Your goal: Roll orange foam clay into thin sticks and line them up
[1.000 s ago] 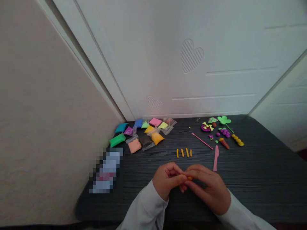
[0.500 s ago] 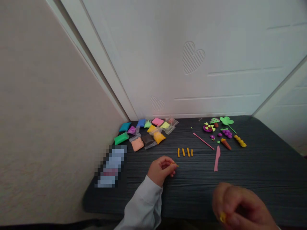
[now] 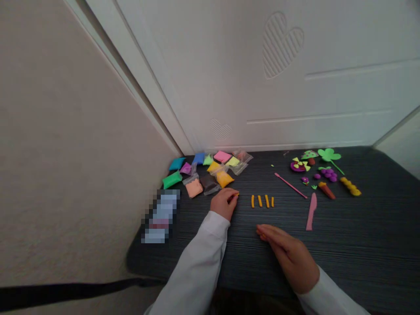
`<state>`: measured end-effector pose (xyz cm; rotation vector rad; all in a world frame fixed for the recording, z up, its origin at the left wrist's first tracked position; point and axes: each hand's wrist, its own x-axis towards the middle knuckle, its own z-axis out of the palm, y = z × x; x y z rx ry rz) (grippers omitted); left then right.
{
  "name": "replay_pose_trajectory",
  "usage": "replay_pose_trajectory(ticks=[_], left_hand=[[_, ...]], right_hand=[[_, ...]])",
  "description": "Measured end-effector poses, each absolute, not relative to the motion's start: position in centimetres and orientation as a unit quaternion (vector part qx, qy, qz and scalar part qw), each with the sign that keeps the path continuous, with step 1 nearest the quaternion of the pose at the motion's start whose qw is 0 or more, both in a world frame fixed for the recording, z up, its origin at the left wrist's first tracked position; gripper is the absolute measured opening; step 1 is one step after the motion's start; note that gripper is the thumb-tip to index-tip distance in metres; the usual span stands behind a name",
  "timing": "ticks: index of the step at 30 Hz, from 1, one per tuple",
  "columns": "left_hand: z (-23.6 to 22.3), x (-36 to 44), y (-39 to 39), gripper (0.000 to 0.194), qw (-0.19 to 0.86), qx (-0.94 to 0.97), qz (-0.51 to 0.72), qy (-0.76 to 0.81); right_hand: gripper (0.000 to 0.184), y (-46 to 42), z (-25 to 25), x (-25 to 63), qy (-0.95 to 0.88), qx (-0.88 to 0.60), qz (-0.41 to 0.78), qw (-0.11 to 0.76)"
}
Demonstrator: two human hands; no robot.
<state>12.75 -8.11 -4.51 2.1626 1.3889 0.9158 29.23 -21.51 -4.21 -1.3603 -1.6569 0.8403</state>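
Observation:
My left hand is closed in a pinch on a small piece of orange-yellow modelling clay, left of a row of several short clay rolls of the same colour. Nearer the table's front edge, my right hand hovers or rests with its fingers pressed together. A bit of orange-yellow clay shows at its fingertips, mostly hidden by the fingers. Right of the rolls lie a pink plastic knife and a thin pink stick tool.
Bags of coloured clay lie at the back left of the dark table. Finished clay shapes, among them a green flower and purple grapes, lie at the back right. A blurred-out rectangle is at the left edge.
My right hand has come from the lower right corner in over the table, its fingers now straighter. My left hand has moved away from me, towards the bags. The view has shifted slightly.

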Motion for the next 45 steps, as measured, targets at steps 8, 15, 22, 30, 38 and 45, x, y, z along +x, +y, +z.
replay_pose_trajectory(ticks=[8,15,22,30,38,45], left_hand=[[-5.5,12.3,-7.9,0.014,0.153,0.791,0.306,0.508],[-5.2,12.4,-8.2,0.023,0.121,0.788,0.330,0.505],[-4.4,12.5,-8.5,0.020,0.116,0.776,0.372,0.495],[-4.7,12.5,-8.6,0.018,0.107,0.775,0.378,0.495],[-4.3,12.6,-8.7,0.016,0.104,0.773,0.380,0.498],[-4.2,12.8,-8.9,0.014,0.096,0.771,0.394,0.490]], right_hand=[[0.014,-21.9,-3.6,28.8,-0.577,-0.617,0.388,0.368],[0.023,-22.0,-3.4,29.1,-0.595,-0.569,0.385,0.418],[0.019,-22.3,-4.1,29.2,-0.567,-0.592,0.381,0.427],[0.021,-22.0,-3.1,29.5,-0.620,-0.550,0.352,0.435],[0.022,-22.5,-3.7,29.6,-0.567,-0.599,0.367,0.430],[0.019,-22.2,-3.4,29.8,-0.615,-0.560,0.322,0.452]])
